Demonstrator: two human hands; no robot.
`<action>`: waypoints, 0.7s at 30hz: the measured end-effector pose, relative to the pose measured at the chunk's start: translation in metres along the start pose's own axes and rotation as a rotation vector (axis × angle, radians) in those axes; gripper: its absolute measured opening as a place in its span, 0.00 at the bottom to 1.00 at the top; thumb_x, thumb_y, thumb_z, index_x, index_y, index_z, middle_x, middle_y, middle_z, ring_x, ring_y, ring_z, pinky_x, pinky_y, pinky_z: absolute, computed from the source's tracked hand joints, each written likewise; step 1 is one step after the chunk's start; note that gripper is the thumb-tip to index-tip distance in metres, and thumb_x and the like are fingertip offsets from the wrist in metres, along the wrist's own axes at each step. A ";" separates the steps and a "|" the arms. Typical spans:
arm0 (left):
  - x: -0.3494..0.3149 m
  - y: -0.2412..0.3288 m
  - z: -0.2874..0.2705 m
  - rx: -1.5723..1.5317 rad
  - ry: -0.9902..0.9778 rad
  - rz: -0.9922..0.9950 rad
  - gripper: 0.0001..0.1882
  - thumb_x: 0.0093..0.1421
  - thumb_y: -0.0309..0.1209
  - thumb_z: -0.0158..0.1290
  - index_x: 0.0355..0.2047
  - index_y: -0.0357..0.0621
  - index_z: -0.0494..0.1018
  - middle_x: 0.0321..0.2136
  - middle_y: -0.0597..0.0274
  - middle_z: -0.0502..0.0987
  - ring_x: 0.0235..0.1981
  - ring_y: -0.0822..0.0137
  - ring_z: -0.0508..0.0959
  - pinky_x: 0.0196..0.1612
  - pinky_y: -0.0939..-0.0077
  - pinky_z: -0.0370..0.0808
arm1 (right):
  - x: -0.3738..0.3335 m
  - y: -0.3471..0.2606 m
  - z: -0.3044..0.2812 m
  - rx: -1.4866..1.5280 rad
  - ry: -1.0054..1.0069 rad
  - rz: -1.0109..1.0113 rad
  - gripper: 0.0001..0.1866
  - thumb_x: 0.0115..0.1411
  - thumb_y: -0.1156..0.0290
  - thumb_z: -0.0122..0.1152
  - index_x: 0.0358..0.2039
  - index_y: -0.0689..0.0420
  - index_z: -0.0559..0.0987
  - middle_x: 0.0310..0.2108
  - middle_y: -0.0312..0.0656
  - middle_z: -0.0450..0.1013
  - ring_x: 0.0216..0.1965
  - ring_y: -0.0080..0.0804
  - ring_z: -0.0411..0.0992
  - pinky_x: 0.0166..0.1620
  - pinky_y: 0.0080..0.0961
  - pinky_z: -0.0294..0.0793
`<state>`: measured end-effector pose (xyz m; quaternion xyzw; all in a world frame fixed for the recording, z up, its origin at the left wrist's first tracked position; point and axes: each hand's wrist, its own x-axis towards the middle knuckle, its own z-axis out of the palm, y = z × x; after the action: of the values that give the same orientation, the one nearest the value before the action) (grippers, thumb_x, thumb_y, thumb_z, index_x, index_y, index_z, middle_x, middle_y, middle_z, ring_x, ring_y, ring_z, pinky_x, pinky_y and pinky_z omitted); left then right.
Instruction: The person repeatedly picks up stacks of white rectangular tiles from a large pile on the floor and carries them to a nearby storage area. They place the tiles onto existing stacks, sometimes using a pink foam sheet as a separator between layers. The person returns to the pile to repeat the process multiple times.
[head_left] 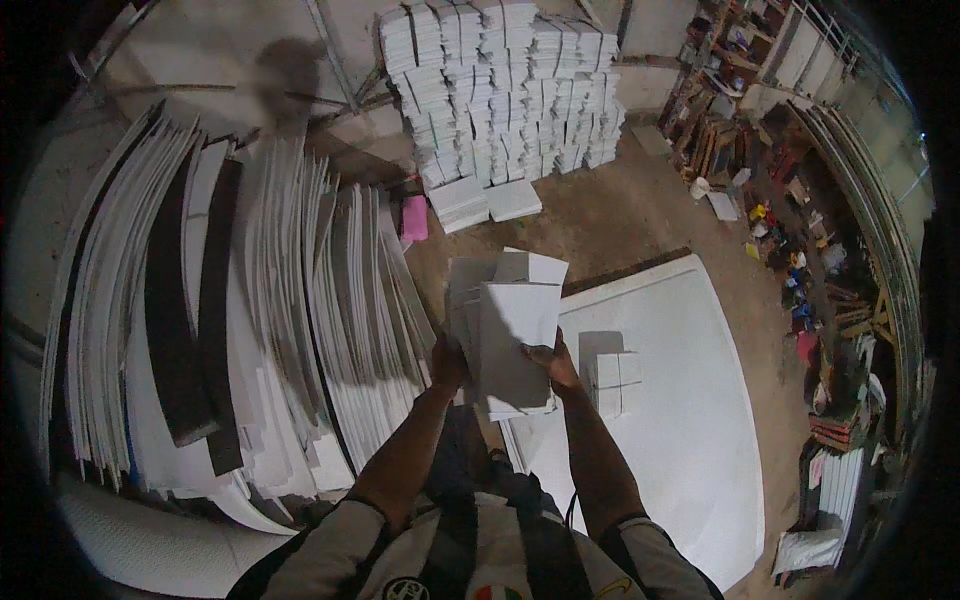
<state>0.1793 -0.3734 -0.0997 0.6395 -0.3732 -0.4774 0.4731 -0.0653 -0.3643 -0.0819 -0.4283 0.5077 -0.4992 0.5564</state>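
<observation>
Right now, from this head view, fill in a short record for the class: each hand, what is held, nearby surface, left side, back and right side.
Left hand: on the left edge of the white boards
Right hand: on their right edge, thumb across the face
Held: several boards together, between both hands
Nearby surface: large white panel, bearing a small banded bundle
Left side: many upright sheets
Back: tall stack of white bundles
Right side: mixed clutter

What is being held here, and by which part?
A stack of white boards, by opposite edges: left grip on its left, right grip on its right, thumb on top.
</observation>
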 end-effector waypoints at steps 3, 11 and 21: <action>0.093 -0.081 -0.026 -0.053 0.077 -0.003 0.20 0.68 0.37 0.51 0.53 0.36 0.70 0.44 0.49 0.79 0.44 0.53 0.79 0.48 0.61 0.75 | 0.052 -0.023 0.042 0.071 -0.117 0.165 0.41 0.54 0.69 0.74 0.65 0.60 0.63 0.56 0.45 0.70 0.55 0.37 0.71 0.55 0.35 0.75; 0.247 -0.089 -0.052 0.445 0.194 0.475 0.22 0.64 0.33 0.52 0.56 0.36 0.66 0.50 0.44 0.75 0.53 0.47 0.74 0.56 0.54 0.70 | 0.214 -0.056 0.146 -0.645 -0.053 -0.241 0.36 0.54 0.68 0.74 0.60 0.61 0.68 0.52 0.46 0.72 0.52 0.37 0.72 0.53 0.36 0.75; 0.380 -0.003 -0.072 0.226 0.237 -0.072 0.26 0.66 0.40 0.53 0.53 0.29 0.67 0.44 0.38 0.78 0.46 0.40 0.78 0.49 0.49 0.74 | 0.374 -0.033 0.207 -0.034 -0.046 0.179 0.38 0.57 0.68 0.72 0.64 0.61 0.62 0.52 0.48 0.72 0.52 0.37 0.72 0.53 0.36 0.75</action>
<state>0.3497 -0.7080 -0.1936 0.7535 -0.3430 -0.3704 0.4213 0.1314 -0.7451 -0.0768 -0.4022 0.5395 -0.4285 0.6030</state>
